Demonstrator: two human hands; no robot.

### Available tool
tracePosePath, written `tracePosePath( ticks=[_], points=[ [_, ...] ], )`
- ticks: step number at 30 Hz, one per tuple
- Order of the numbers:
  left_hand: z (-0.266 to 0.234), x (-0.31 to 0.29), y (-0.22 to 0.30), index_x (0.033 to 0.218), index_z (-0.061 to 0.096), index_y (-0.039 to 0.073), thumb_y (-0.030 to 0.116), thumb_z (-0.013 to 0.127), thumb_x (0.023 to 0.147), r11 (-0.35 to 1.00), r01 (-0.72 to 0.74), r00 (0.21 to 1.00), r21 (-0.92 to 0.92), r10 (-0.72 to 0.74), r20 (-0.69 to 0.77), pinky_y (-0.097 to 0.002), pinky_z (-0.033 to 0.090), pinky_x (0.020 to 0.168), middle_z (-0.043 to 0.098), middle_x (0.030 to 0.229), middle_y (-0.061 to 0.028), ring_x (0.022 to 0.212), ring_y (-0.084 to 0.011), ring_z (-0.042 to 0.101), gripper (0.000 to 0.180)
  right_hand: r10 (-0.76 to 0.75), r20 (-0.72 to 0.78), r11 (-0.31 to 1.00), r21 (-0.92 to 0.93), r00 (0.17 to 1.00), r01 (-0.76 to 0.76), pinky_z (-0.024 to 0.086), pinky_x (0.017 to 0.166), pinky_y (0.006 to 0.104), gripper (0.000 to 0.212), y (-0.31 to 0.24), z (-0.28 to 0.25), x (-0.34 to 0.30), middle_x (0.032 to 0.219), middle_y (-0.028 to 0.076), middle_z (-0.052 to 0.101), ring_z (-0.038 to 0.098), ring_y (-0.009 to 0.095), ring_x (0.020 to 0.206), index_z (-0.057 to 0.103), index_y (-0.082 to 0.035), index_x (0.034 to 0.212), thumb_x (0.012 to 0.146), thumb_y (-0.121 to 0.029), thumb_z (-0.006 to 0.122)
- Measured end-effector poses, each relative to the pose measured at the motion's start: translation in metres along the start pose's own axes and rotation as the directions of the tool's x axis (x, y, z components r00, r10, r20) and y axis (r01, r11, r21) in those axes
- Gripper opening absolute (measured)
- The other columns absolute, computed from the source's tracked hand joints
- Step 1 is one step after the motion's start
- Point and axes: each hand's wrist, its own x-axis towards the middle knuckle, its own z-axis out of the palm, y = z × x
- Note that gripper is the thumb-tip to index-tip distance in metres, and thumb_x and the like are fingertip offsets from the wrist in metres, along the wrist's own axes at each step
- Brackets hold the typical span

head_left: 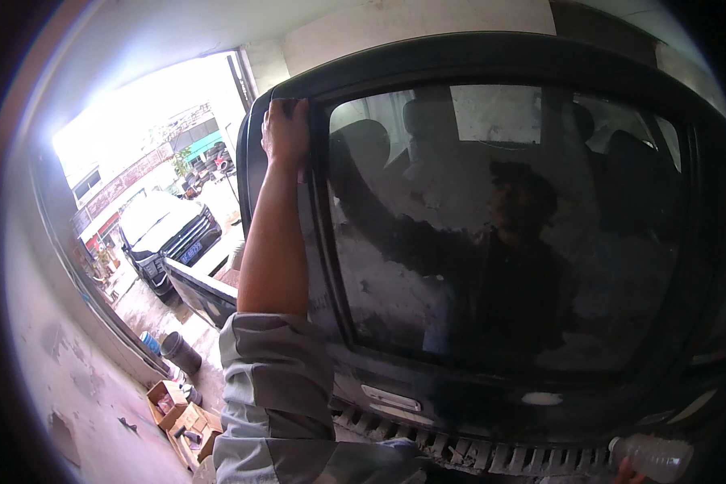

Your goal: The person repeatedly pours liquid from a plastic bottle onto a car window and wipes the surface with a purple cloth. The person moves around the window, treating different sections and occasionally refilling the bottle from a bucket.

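My left arm, in a rolled grey sleeve, reaches up to the left edge of a dark vehicle (pixel 468 403). Against the pillar beside the large window (pixel 621 266), my left hand (pixel 285 133) is closed with its fingers bent. Whatever lies under its palm is mostly hidden; a bit of pinkish edge shows by the wrist. At the lower right, a clear plastic bottle (pixel 657 458) lies tilted in my right hand (pixel 627 471). Only some fingers of that hand show at the picture's edge. The window reflects a person with one arm raised.
Slatted grey blocks (pixel 532 460) lie below the vehicle. At left, open cardboard boxes (pixel 192 427) and a dark bucket (pixel 181 352) stand by a worn wall (pixel 81 387). Outside the bright doorway, a white vehicle (pixel 165 230) is parked near a dark panelled truck bed (pixel 198 286).
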Motion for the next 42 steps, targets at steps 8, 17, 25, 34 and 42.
tracePosePath(
  ticks=[8,17,25,34,42],
  points=[
    [-0.006,-0.105,-0.026,0.106,0.058,0.004,0.037,0.060,0.095,0.993,-0.090,0.996,-0.078,0.091,0.006,-0.0516,0.045,0.087,0.062,0.105,-0.0177,0.102,-0.0395,0.058,0.034,-0.030,0.035,0.998,0.053,0.999,0.028,0.036,0.113,0.0494,0.096,-0.009,-0.004,-0.002,0.148,0.021,0.042,0.045,0.035,0.134,0.016,-0.005,0.157,0.087,-0.040,0.070],
    [-0.005,-0.001,-0.014,0.114,0.060,0.007,0.040,0.064,0.091,0.999,0.045,0.982,-0.020,-0.040,0.185,-0.0535,0.045,0.092,0.061,0.117,-0.0193,0.114,-0.0415,0.056,0.040,-0.150,0.235,0.955,0.285,0.960,0.079,0.037,0.112,0.0493,0.100,-0.070,0.029,-0.007,0.146,0.020,0.044,0.046,0.034,0.133,0.014,-0.005,0.158,0.085,-0.044,0.071],
    [-0.038,-0.241,-0.046,0.099,0.057,0.005,0.026,0.060,0.095,0.999,-0.001,0.999,0.039,-0.001,0.048,-0.0522,0.043,0.082,0.059,0.100,-0.0170,0.099,-0.0400,0.056,0.021,-0.364,0.439,0.849,0.519,0.821,0.100,0.045,0.107,0.0494,0.116,-0.190,0.148,0.007,0.136,0.017,0.052,0.057,0.031,0.123,0.006,-0.009,0.159,0.079,-0.048,0.079],
    [-0.054,-0.399,-0.105,0.096,0.058,0.008,0.018,0.068,0.088,0.998,-0.030,0.999,0.058,0.029,0.017,-0.0450,0.040,0.079,0.058,0.096,-0.0112,0.093,-0.0332,0.056,0.017,-0.863,0.296,0.478,0.742,0.410,0.469,0.046,0.100,0.0362,0.052,-0.394,0.362,0.022,0.123,0.011,0.060,0.059,0.022,0.113,0.049,-0.004,0.130,0.090,-0.026,0.074],
    [-0.021,-0.176,-0.036,0.100,0.059,0.008,0.030,0.063,0.092,0.990,-0.138,0.982,0.012,0.138,-0.130,-0.0475,0.039,0.074,0.058,0.096,-0.0130,0.095,-0.0351,0.056,0.024,-0.960,0.136,0.235,0.865,0.243,0.444,0.047,0.099,0.0384,0.061,-0.501,0.451,0.031,0.126,0.015,0.056,0.058,0.024,0.112,0.035,-0.004,0.141,0.095,-0.026,0.068]
  ],
)
